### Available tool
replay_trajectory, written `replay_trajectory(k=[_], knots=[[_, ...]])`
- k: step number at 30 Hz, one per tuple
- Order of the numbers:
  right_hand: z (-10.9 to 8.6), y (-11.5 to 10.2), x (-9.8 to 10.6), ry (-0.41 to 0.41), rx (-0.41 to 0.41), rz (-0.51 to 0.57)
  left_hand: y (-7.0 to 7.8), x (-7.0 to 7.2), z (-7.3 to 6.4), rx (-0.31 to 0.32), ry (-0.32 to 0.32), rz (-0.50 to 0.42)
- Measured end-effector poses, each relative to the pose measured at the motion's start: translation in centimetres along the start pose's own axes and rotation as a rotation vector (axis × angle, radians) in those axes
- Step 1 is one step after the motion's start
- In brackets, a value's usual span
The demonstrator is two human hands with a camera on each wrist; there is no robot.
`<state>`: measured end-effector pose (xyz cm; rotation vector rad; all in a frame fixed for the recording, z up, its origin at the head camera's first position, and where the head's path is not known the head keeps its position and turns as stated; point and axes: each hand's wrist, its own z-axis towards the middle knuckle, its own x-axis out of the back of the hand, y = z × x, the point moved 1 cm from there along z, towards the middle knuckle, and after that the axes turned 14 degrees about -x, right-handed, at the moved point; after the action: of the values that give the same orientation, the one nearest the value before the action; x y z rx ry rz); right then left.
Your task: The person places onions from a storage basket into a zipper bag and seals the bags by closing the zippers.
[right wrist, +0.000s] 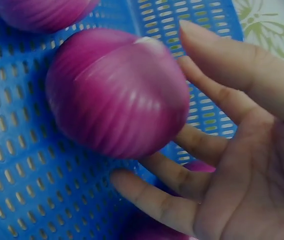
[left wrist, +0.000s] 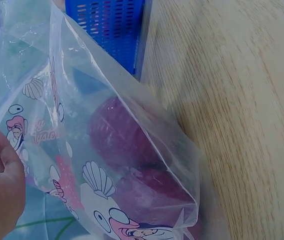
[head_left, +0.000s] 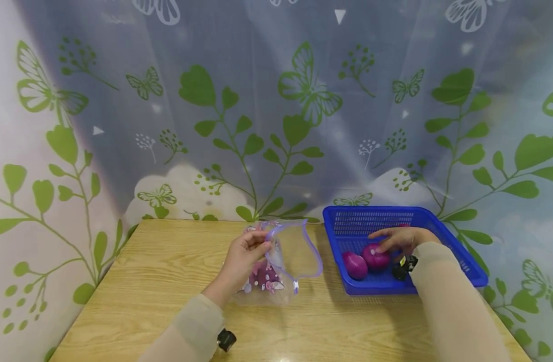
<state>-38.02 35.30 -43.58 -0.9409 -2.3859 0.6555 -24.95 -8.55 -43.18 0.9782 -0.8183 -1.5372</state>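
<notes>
My left hand (head_left: 241, 259) pinches the purple zip edge of a clear printed zip bag (head_left: 276, 286) by its mouth, which gapes to the right. Purple-red onions (left wrist: 119, 132) lie inside the bag, seen through its side in the left wrist view. Over the blue basket (head_left: 371, 290), my right hand (head_left: 405, 240) reaches down at a red onion (right wrist: 119, 95). Its fingers are spread along the onion's side and underneath, while the thumb stands apart from it in the right wrist view. Another onion (head_left: 355, 265) sits to the left of this one.
More onion (right wrist: 200, 166) shows partly behind the right fingers. The basket stands at the right of the wooden table (head_left: 167, 271), with its slotted walls raised around the onions. A curtain (head_left: 258, 100) printed with leaves and butterflies hangs behind the table.
</notes>
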Motion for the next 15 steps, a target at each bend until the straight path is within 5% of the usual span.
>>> replay_trajectory(k=[15], knots=[[1.6, 0.3, -0.5, -0.097, 0.049, -0.083, 0.1, 0.3, 0.0, 0.031, 0.019, 0.008]])
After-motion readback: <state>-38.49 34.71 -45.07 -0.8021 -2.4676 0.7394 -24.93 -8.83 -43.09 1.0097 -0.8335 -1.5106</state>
